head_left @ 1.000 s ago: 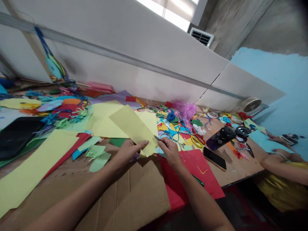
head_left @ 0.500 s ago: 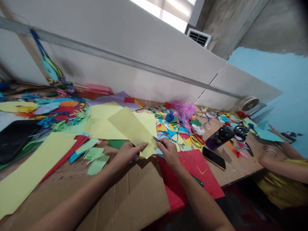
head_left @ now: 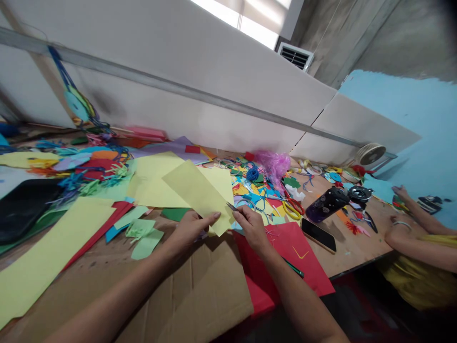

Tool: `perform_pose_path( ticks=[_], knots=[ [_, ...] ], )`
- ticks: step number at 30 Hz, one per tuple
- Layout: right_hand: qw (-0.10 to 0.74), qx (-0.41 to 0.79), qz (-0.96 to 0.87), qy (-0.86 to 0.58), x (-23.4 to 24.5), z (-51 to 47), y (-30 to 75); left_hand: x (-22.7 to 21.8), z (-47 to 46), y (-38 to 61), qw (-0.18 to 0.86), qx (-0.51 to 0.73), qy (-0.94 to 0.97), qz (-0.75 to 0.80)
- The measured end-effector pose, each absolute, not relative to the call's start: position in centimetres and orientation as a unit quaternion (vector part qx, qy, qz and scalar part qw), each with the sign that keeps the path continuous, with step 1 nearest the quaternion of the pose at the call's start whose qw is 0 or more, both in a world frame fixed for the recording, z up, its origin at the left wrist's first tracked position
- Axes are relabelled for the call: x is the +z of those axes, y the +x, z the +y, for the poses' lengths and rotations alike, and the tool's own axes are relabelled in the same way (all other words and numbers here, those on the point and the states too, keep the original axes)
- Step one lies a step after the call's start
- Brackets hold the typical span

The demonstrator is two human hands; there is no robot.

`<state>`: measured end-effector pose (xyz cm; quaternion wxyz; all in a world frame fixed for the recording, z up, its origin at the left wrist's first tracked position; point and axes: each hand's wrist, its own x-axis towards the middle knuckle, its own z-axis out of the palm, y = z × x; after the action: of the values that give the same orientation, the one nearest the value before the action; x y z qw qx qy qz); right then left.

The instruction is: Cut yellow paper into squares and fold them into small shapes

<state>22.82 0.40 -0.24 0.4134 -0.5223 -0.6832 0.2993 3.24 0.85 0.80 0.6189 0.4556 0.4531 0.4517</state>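
Note:
My left hand [head_left: 191, 227] pinches the near edge of a yellow paper sheet [head_left: 196, 193] and holds it tilted above the table. My right hand [head_left: 252, 226] is closed on small scissors [head_left: 232, 206], whose metal tips touch the sheet's right edge. Under my hands lie a brown cardboard sheet [head_left: 185, 290] and red paper [head_left: 293, 252].
Coloured paper sheets, scraps and fringes cover the wooden table [head_left: 353, 247]. A black phone [head_left: 318, 234], a dark bottle [head_left: 326, 204], yellow-handled scissors [head_left: 292, 209] and a pink tuft [head_left: 274, 163] lie to the right. Another person's arms [head_left: 417, 233] rest at the right edge. A small fan [head_left: 369, 153] stands behind.
My hands and the yellow sheet have barely moved. The other person at the right lifted a light-blue paper and shifted their hands.

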Motion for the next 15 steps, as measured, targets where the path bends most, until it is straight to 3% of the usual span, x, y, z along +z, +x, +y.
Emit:
perform_pose_path(
  ticks=[15],
  knots=[
    [0.425,0.301,-0.676,-0.522,-0.17,0.41,22.64,0.72,0.82,3.28,0.609,0.452,0.464,0.457]
  ],
)
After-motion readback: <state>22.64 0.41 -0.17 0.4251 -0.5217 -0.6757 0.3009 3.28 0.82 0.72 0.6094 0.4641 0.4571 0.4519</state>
